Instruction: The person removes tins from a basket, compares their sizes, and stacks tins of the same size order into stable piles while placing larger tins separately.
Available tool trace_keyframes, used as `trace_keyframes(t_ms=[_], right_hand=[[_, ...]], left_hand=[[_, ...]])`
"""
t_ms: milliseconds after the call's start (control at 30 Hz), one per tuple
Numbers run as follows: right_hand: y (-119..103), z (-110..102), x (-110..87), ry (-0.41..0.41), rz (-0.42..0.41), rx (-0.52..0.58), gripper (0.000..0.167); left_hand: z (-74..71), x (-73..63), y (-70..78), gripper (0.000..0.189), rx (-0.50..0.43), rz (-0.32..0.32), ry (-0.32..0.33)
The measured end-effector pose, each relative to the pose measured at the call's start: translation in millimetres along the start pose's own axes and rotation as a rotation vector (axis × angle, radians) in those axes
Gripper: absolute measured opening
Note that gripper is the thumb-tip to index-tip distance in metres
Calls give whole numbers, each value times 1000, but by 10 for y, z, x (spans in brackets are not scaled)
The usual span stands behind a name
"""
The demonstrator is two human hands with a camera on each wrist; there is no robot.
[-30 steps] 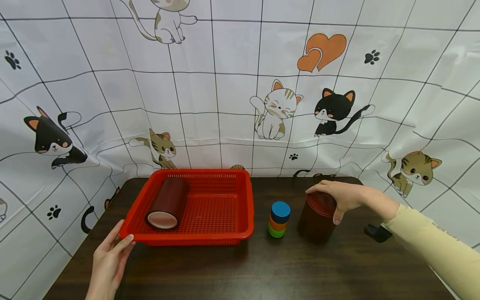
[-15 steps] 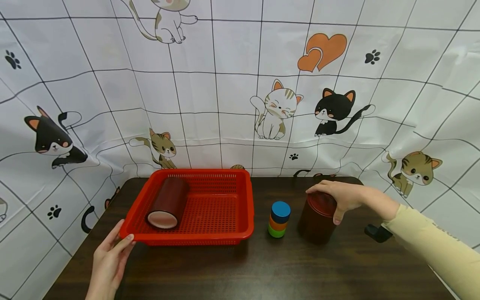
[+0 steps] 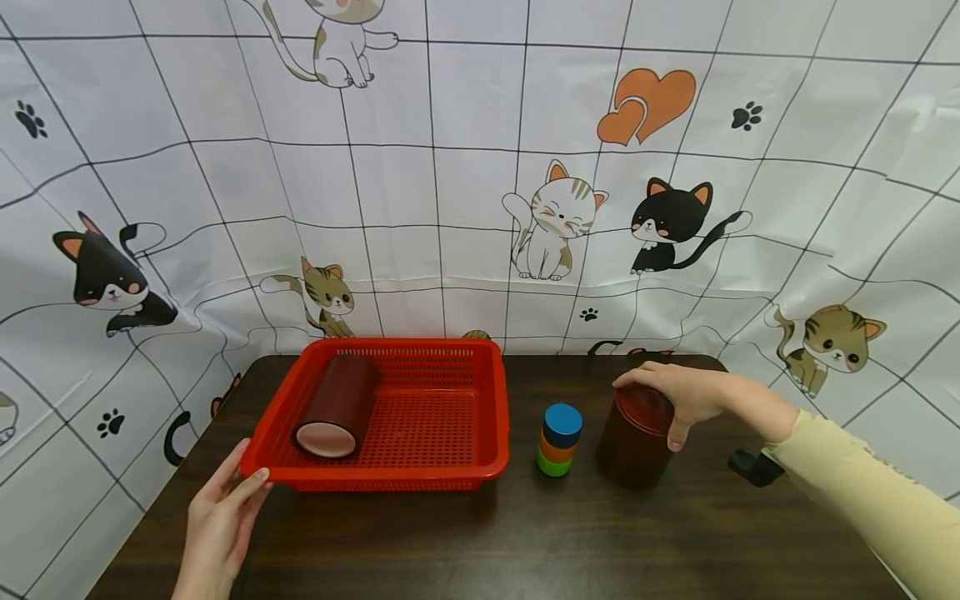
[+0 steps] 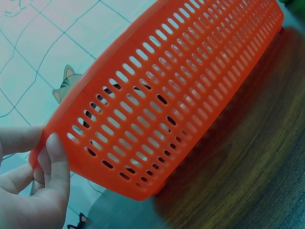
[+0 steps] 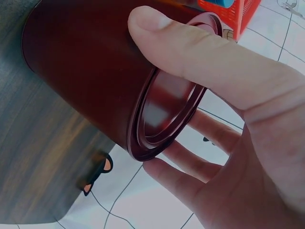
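My left hand [image 3: 219, 517] pinches the near left corner of a red plastic basket [image 3: 390, 473] between thumb and fingers; the left wrist view shows the thumb and fingers [image 4: 58, 148] on either side of the rim. Inside the basket a dark maroon cylinder [image 3: 341, 400] lies on its side, its pale pinkish end facing me. On the right, my right hand [image 3: 686, 396] grips a dark maroon canister [image 3: 633, 450] from above, thumb on the near side. In the right wrist view the canister's recessed lid [image 5: 169, 105] faces the palm, and the fingers curl over its rim.
A small stack of blue, orange and green round pieces [image 3: 558, 437] stands between basket and canister. The dark wooden table [image 3: 480, 550] spreads in front. Behind hangs a white sheet [image 3: 465, 183] printed with cats and grid lines, meeting the table's back edge.
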State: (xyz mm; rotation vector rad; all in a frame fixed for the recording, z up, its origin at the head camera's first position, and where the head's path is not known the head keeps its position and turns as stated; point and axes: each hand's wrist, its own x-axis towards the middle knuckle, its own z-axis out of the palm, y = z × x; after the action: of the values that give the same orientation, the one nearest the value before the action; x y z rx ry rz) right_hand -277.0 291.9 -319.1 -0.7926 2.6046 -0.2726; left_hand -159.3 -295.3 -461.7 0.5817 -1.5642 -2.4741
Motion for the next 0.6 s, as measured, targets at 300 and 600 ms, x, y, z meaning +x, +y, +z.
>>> trace_keyframes(t_ms=[300,600], right_hand=[[13,-10,0,1,-8,-14,105],[15,-44,-11,0,-40,27,105]], left_hand=[[15,2,18,75,18,-33,32],[10,2,4,75,9,-10,10]])
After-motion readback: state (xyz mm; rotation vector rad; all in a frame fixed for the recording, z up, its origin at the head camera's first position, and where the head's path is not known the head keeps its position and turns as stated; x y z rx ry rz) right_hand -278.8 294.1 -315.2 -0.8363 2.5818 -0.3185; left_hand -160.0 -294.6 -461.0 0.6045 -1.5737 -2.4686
